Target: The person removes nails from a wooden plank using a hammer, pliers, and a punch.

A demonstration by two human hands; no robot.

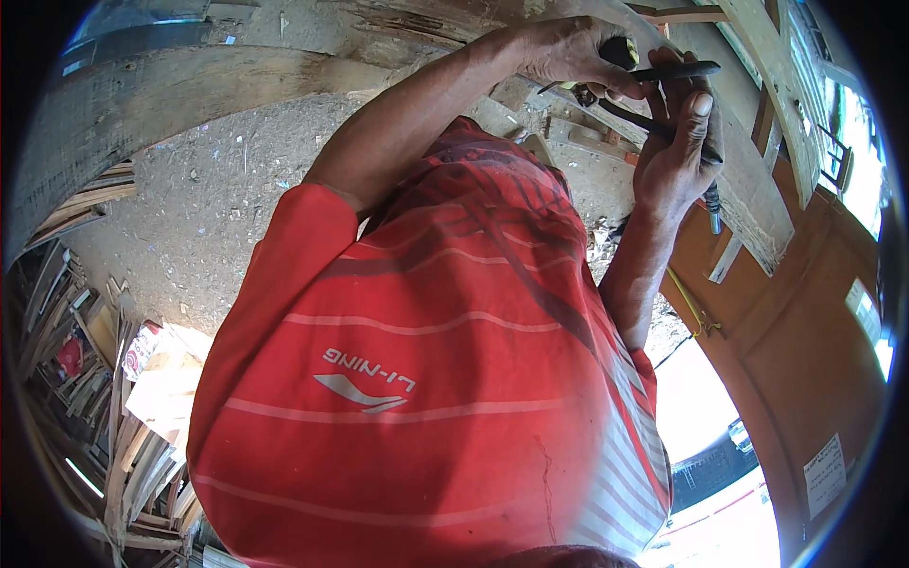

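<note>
My left hand (573,52) is bent at the far upper middle, its fingers closed around a dark, rounded piece with a pale yellowish end (619,51) whose kind I cannot make out. Facing it, my right hand (684,128) grips pliers with black handles (644,121); the handles are spread, and the thumb points up. The pliers' head lies at the left fingertips, beside a small thin bit too small to name. Just below the right hand, a dark piece with a shiny metal tip (714,220) hangs in front of the boards.
A long wooden plank (189,90) curves across the upper left above a littered dirt floor (227,189). Wood offcuts (142,454) pile up at the lower left. At right stand pale timbers (776,85) and a brown panel (814,312) with a paper sheet (825,475).
</note>
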